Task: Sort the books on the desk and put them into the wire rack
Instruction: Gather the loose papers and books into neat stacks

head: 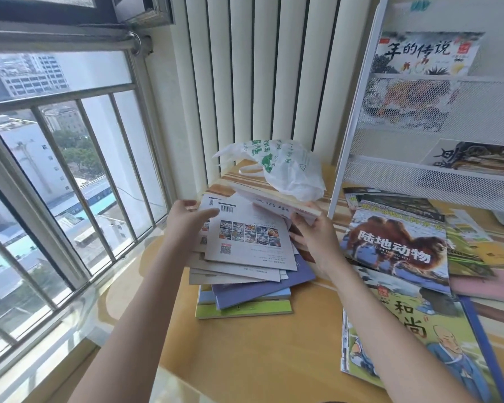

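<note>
Head view: we look down on a yellow desk [259, 353] with a window [58, 158] at 9 o'clock and a white wire rack [437, 170] at 2 o'clock. At centre frame we see a loose stack of books [245, 274], its top layers being thin white booklets lying back cover up, with purple, blue and green volumes beneath. Our left hand [186, 222] rests at the stack's 10 o'clock corner, fingers partly curled, thumb laid across the top white booklet [250, 239] near its barcode. Our right hand [314, 234] is at the stack's 3 o'clock edge, fingers closed around a thin pale book [277, 203] that it holds tilted above the far end of the stack. At 12 o'clock from the stack lies a crumpled white plastic bag [291, 170] with green print. At 3 o'clock, a camel-cover book [396, 245] overlaps other picture books spread on the desk below the rack; a monk-cover book [425, 344] lies at 5 o'clock. Two books already stand in the rack's mesh shelves.
</note>
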The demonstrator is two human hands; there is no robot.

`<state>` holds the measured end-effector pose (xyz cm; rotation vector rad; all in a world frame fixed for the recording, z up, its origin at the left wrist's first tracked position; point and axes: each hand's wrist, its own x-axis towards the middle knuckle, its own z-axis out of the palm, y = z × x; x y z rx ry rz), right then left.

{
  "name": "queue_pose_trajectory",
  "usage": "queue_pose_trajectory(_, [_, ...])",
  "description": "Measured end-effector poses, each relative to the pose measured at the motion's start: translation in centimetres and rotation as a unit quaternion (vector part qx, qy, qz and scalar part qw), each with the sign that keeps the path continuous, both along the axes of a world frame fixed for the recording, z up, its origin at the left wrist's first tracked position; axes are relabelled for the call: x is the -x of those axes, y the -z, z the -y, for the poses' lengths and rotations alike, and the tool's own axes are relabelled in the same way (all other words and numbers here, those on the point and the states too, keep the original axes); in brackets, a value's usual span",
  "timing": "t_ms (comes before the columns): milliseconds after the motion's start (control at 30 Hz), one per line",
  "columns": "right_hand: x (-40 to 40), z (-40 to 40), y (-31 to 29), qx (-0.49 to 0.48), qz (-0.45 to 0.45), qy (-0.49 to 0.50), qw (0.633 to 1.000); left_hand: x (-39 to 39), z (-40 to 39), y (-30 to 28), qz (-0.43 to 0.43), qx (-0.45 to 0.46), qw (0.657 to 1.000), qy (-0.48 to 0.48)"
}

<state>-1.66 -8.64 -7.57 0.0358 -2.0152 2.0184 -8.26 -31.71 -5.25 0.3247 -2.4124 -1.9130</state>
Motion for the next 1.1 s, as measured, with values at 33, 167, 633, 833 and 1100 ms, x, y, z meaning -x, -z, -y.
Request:
queue_pose_trajectory(33, [0.0, 0.0, 0.0, 0.002, -0.001, 0.002, 1.000, 0.3, -0.1, -0.1, 0.037, -0.023, 0.998, 0.035])
queue_pose_trajectory(167, [0.3, -0.6, 0.5, -0.033, -0.021, 0.010, 0.999, 3.9, -0.1, 2.2, 0.184, -0.070, 0.968, 0.157])
queue_pose_trajectory(633, [0.9, -2.0, 1.7, -0.023, -0.029, 0.127, 0.991, 2.2, -1.4, -1.8, 0.157, -0.083, 0.981, 0.081])
queue_pose_trajectory(833, [1.2, -1.7, 2.8, -0.077, 0.007, -0.004, 0.997, 2.4, 2.5, -5.9, 0.064, -0.134, 0.989, -0.019])
queue_pose_trajectory(1100, [1.6, -2.5, 3.6, -0.170, 0.070, -0.021, 0.983, 0.9, 5.9, -7.7, -0.041, -0.137, 0.986, -0.085])
